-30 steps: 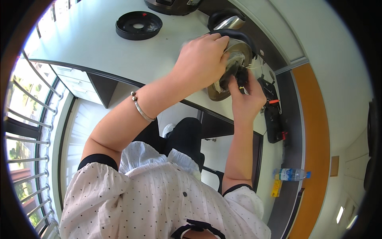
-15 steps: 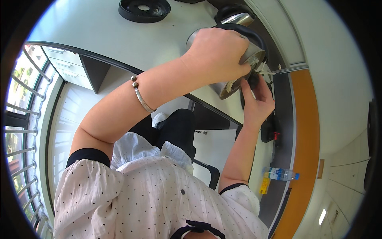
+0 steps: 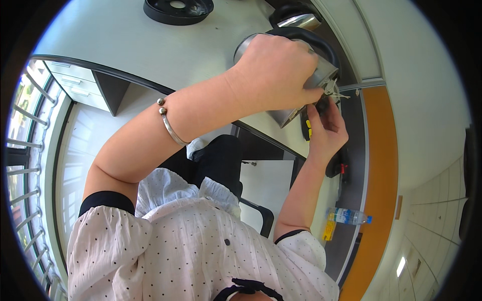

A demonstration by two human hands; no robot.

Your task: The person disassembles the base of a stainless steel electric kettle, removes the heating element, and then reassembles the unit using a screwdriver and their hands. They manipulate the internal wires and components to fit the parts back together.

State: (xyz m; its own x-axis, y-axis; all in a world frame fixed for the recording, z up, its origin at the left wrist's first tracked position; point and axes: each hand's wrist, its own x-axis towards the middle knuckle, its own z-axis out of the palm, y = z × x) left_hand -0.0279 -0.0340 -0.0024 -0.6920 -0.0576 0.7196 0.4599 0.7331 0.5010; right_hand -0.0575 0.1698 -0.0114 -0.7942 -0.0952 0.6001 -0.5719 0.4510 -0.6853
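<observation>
The left hand [image 3: 276, 67] clasps the steel kettle [image 3: 325, 71] above the desk edge, its long axis running roughly ten to four o'clock. The right hand [image 3: 327, 133] is nearer the wired end — kettle towards eleven from its fingertips — though whether they pinch the dark part [image 3: 324, 105], I cannot tell.
</observation>
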